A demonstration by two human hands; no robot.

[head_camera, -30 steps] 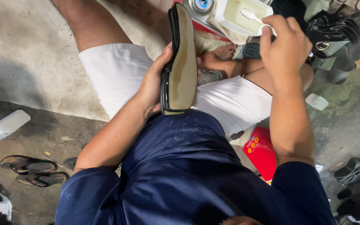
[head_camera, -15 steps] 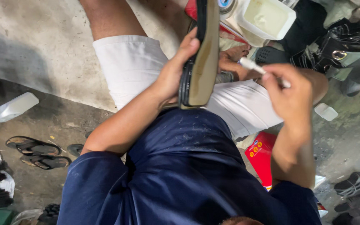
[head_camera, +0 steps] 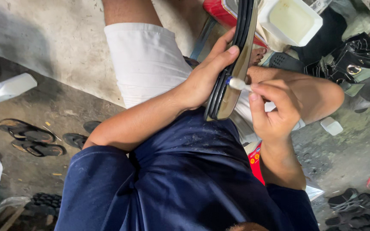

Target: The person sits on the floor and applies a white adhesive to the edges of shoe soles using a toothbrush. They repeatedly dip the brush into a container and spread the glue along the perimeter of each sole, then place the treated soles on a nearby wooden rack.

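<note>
The left hand (head_camera: 204, 79) is wrapped around a flat black shoe (head_camera: 236, 55), holding it upright on edge at upper centre of the frame, probably so its rim faces the other hand. The right hand (head_camera: 275, 113), just right of centre, pinches a small white applicator (head_camera: 237, 84), tip touching the shoe's edge. A white tub (head_camera: 279, 32) sits upper right.

Black sandal (head_camera: 232, 64), white brush (head_camera: 237, 84)

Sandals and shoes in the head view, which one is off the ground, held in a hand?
The black flat sandal, edge-on in the left hand over the lap. The brown flip-flops at left and black shoes at lower right lie on the floor.
</note>
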